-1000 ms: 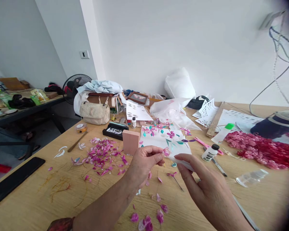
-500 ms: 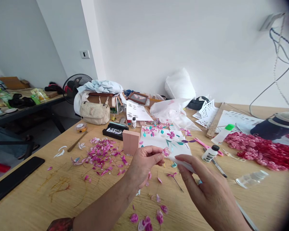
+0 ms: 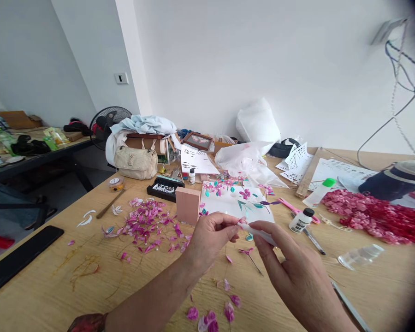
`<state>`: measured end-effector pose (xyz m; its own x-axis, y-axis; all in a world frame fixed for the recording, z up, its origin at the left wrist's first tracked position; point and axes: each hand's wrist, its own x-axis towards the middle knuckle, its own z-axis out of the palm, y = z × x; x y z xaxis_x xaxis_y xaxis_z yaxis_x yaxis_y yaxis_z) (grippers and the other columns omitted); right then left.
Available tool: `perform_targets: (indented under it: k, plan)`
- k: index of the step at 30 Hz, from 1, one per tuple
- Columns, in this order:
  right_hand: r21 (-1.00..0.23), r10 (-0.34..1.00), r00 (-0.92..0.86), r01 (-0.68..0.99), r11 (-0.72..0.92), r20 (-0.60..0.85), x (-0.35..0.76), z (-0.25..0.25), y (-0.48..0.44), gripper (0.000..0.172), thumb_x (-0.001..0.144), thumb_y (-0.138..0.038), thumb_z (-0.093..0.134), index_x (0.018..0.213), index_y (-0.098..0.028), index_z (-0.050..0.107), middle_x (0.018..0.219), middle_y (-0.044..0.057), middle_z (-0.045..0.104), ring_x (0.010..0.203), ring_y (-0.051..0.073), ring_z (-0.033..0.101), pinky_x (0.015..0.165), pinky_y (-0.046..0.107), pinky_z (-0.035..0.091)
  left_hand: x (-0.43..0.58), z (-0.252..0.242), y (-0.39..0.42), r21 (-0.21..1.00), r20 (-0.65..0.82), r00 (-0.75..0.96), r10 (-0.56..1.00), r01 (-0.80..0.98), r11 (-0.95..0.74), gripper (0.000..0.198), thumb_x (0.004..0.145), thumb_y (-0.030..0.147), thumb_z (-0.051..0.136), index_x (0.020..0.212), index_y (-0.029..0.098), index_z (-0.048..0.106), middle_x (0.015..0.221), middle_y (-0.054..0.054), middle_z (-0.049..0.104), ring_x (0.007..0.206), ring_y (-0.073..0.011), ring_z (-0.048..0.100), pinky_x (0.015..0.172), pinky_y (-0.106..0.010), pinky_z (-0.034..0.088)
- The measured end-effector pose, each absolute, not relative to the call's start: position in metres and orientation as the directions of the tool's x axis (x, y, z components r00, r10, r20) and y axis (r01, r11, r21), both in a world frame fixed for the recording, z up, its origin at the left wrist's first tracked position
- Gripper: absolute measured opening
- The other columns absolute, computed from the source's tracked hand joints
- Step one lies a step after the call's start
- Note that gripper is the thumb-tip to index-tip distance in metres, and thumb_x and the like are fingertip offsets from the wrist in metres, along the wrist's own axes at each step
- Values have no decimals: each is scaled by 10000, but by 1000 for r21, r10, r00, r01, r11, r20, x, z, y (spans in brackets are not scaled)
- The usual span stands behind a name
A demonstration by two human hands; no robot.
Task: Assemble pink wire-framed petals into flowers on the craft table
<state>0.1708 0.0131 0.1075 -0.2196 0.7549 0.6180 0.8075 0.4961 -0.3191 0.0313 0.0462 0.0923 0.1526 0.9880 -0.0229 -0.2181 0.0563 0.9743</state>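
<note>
My left hand point(image 3: 210, 237) pinches a small pink artificial flower point(image 3: 242, 221) between thumb and fingertips. A slim white tube point(image 3: 263, 235), perhaps a glue tube, lies in the grip of my right hand point(image 3: 292, 260). The tube's tip is at the flower and seems to touch it; my fingers partly hide the spot. Beneath my hands, loose pink petals point(image 3: 229, 311) and a small pink piece on a dark stem point(image 3: 251, 259) rest on the wooden table point(image 3: 152, 295). Behind them lies a white sheet point(image 3: 224, 210) with pink flowers and teal leaves.
A wooden block point(image 3: 187, 206) stands beside a heap of pink petals point(image 3: 147, 223). To the right are a black-capped bottle point(image 3: 301, 221), pink scissors point(image 3: 299, 210), a green-capped bottle point(image 3: 318, 193), a clear bottle point(image 3: 359, 257) and red-pink flower strands point(image 3: 373, 216). A black phone-like slab point(image 3: 22, 258) lies left.
The tube's tip has come left to the flower, closing the gap between them. My left hand has turned slightly, and the flower is now partly hidden.
</note>
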Motion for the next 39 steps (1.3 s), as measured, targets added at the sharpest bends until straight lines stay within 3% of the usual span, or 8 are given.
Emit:
perform_targets:
  k: [18, 31, 39]
  plan:
    - [-267, 758, -193, 859, 438, 623, 173, 106, 14, 193, 840, -242, 376, 926, -198, 544, 683, 23, 656, 407, 134, 538, 467, 246, 411, 30, 95, 45, 963, -34, 176, 984, -257, 80, 164, 626, 272, 670, 712, 133, 675, 561, 5, 551, 551, -74, 470, 531, -190, 368]
    - [-294, 775, -184, 853, 432, 605, 176, 110, 9, 191, 850, -269, 376, 903, -196, 544, 671, 29, 652, 518, 162, 593, 481, 244, 412, 27, 91, 48, 971, -6, 157, 988, -234, 44, 142, 646, 244, 642, 741, 145, 678, 572, 3, 559, 571, -88, 492, 583, -214, 387]
    - [-301, 784, -217, 838, 455, 582, 173, 111, 10, 205, 848, -267, 371, 901, -188, 552, 638, 24, 651, 407, 136, 532, 436, 237, 401, 28, 92, 48, 966, 4, 163, 987, -255, 38, 125, 645, 211, 632, 736, 137, 676, 589, -2, 563, 576, -89, 494, 584, -214, 396]
